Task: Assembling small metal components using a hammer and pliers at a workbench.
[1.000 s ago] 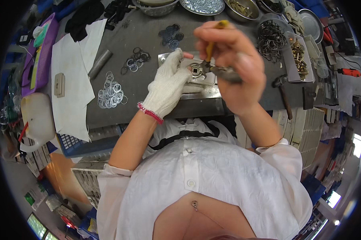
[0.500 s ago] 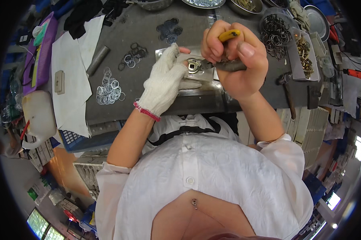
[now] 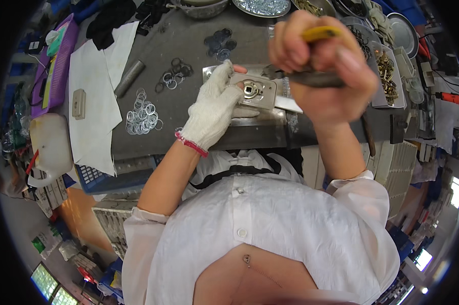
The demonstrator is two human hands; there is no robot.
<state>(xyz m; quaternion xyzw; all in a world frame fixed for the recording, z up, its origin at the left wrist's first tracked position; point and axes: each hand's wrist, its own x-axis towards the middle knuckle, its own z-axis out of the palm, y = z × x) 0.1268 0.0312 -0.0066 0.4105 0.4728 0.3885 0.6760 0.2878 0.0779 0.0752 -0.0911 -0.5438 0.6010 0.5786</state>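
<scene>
My left hand, in a white knitted glove with a red cuff edge, grips a flat metal lock case by its left end. The case has a round fitting with a square hole, and its bright metal edge strip sticks out at the right. Beneath it lies a shiny metal plate on the bench. My bare right hand, smeared by motion, is wrapped round pliers with a yellow handle cover. Their dark jaws point left, just above the case's far right corner and apart from its round fitting.
Silver rings and dark rings lie in groups on the grey bench mat. A metal bar rests beside white paper holding a small metal block. Rightward stand a box of brass parts and a hammer handle.
My right hand and the pliers have moved right and away from the round fitting. The lock case has shifted slightly right and tilted in my left hand, showing its edge strip.
</scene>
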